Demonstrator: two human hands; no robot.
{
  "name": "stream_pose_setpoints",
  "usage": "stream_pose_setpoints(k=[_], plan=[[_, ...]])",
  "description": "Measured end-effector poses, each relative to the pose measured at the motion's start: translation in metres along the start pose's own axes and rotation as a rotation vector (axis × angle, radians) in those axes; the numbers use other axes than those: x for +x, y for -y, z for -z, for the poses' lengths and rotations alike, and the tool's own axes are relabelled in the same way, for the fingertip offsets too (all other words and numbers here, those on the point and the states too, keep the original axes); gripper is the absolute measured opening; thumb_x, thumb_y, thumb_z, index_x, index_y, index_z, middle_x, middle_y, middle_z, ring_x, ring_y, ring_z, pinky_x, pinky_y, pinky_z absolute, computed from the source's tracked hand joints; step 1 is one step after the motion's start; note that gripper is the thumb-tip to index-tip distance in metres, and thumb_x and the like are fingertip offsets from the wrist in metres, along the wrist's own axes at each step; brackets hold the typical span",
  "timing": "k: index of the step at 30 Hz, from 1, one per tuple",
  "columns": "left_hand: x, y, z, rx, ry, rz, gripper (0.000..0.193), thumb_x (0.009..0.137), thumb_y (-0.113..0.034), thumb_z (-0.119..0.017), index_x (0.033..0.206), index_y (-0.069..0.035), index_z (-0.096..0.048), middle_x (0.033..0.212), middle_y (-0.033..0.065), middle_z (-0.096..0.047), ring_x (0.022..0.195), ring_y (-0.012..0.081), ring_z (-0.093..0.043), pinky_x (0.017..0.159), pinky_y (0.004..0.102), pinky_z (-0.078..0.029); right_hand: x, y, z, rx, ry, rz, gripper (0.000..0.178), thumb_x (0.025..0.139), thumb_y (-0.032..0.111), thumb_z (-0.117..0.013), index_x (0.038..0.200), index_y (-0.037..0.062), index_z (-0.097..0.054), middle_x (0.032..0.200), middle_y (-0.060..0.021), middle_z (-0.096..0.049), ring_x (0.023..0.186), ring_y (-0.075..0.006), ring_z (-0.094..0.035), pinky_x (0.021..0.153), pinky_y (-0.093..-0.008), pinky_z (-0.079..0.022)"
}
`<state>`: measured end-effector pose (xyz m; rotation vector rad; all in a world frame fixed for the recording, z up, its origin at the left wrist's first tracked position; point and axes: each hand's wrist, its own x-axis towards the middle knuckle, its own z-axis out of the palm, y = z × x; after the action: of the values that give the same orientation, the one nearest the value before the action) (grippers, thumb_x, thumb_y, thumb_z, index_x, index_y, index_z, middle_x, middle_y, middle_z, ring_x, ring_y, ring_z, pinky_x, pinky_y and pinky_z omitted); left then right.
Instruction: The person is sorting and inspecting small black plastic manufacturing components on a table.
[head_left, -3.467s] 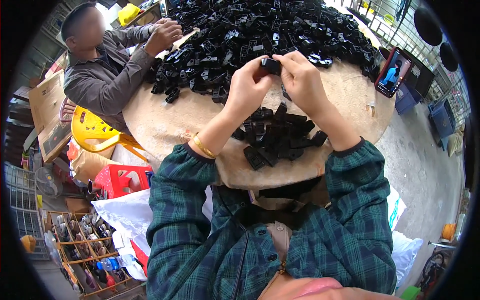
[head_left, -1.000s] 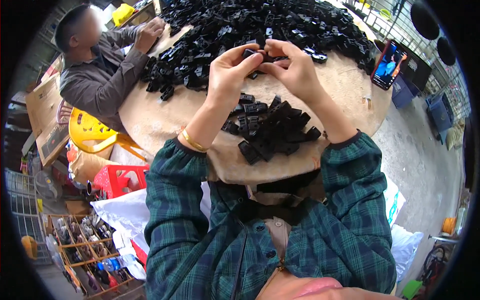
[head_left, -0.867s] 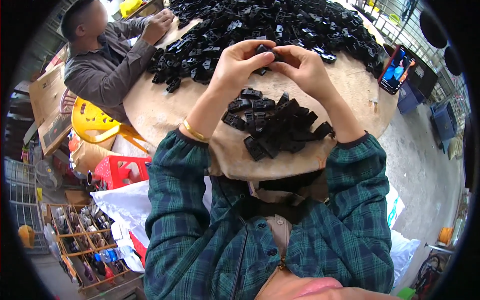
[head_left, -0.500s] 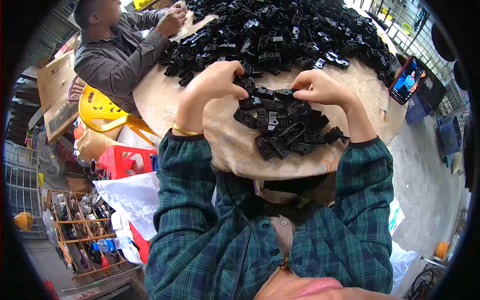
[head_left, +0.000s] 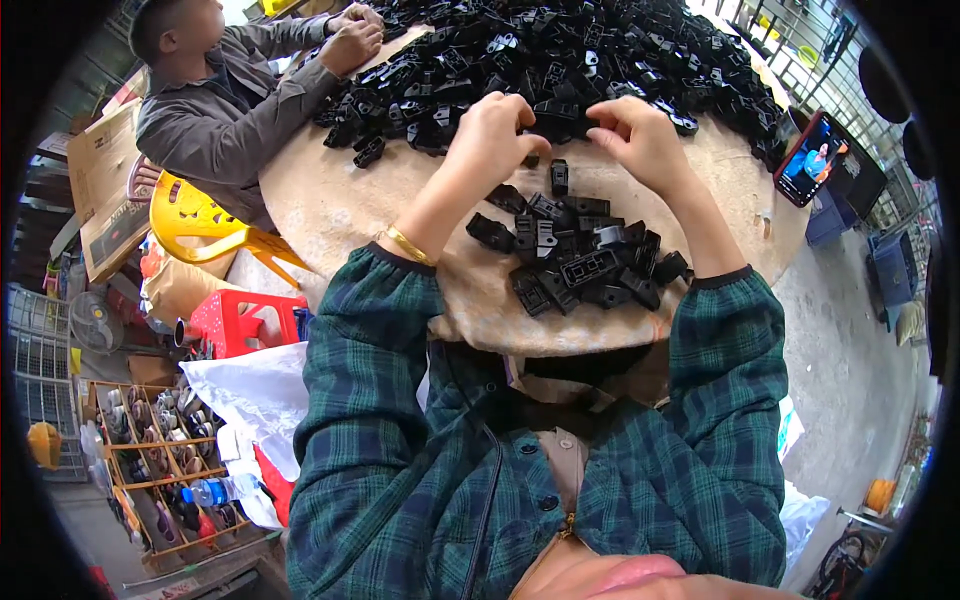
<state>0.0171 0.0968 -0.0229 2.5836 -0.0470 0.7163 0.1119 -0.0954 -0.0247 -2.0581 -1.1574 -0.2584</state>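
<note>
My left hand [head_left: 497, 138] is at the near edge of a big heap of black plastic parts [head_left: 600, 60], fingers curved and thumb apart. Facing it from the right, my right hand [head_left: 640, 142] has its fingers bent and its thumb apart. Dark parts of the heap lie behind and between the fingertips; I see none clearly gripped. Nearer my body is a smaller cluster of the same black clip-like parts [head_left: 588, 266]. One single black part [head_left: 559, 177] stands between this cluster and my hands. All of it rests on a cloth-covered round table [head_left: 390, 250].
At the far left a person in a grey jacket [head_left: 225, 130] sits with hands at the heap. A phone [head_left: 812, 160] with a lit screen leans at the table's right edge. On the left are a yellow chair [head_left: 195, 235], a red stool [head_left: 245, 320] and a shoe rack [head_left: 165, 450].
Both my hands have left the small cluster and moved away from my body to the heap's edge. The parts at the cluster's far side have shifted, and one now stands apart.
</note>
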Motion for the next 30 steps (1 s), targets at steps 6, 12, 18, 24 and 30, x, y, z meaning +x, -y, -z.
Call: stream_pose_setpoints(k=[6, 12, 18, 24, 30], plan=[[-0.006, -0.008, 0.012, -0.223, 0.356, -0.030, 0.035, 0.064, -0.014, -0.075, 0.097, -0.006, -0.067, 0.079, 0.0087, -0.059, 0.071, 0.0180, -0.058, 0.065, 0.0291, -0.048, 0.017, -0.003, -0.020, -0.237, -0.166, 0.324, 0.032, 0.078, 0.012, -0.063, 0.110, 0.0075, -0.059, 0.109, -0.0103, -0.058, 0.099, -0.0288, -0.056, 0.083, -0.0358, -0.047], [-0.014, -0.017, -0.006, -0.104, 0.476, -0.150, 0.036, 0.066, -0.010, -0.072, 0.101, -0.009, -0.065, 0.099, 0.0130, -0.053, 0.096, 0.0301, -0.054, 0.085, 0.0352, -0.045, 0.030, -0.015, -0.024, -0.409, -0.068, 0.055, 0.024, 0.082, 0.016, -0.057, 0.106, 0.0181, -0.061, 0.099, -0.0067, -0.059, 0.092, -0.0249, -0.057, 0.079, -0.0365, -0.048], [-0.013, -0.013, -0.010, -0.061, 0.327, -0.215, 0.033, 0.066, -0.005, -0.069, 0.099, -0.005, -0.064, 0.094, 0.0123, -0.055, 0.081, 0.0263, -0.057, 0.076, 0.0336, -0.048, 0.030, -0.026, -0.006, -0.223, -0.302, 0.108, 0.017, 0.083, 0.020, -0.059, 0.099, 0.0143, -0.064, 0.078, -0.0082, -0.063, 0.071, -0.0228, -0.061, 0.062, -0.0317, -0.048], [-0.006, -0.009, -0.013, -0.141, 0.194, -0.057, 0.032, 0.065, -0.009, -0.066, 0.096, -0.002, -0.063, 0.090, 0.0118, -0.056, 0.075, 0.0221, -0.058, 0.072, 0.0311, -0.049, 0.017, -0.014, 0.005, 0.483, -0.218, -0.112, 0.019, 0.088, 0.019, -0.057, 0.102, 0.0081, -0.064, 0.070, 0.0010, -0.059, 0.063, -0.0037, -0.055, 0.053, -0.0178, -0.042], [-0.009, -0.013, -0.023, -0.076, 0.136, -0.179, 0.024, 0.067, -0.007, -0.061, 0.090, 0.000, -0.063, 0.090, 0.0159, -0.059, 0.087, 0.0310, -0.058, 0.080, 0.0357, -0.047, 0.013, -0.013, 0.011, 0.927, 0.003, -0.434, 0.027, 0.086, 0.011, -0.060, 0.111, 0.0026, -0.059, 0.085, -0.0007, -0.061, 0.072, -0.0070, -0.059, 0.062, -0.0190, -0.051]])
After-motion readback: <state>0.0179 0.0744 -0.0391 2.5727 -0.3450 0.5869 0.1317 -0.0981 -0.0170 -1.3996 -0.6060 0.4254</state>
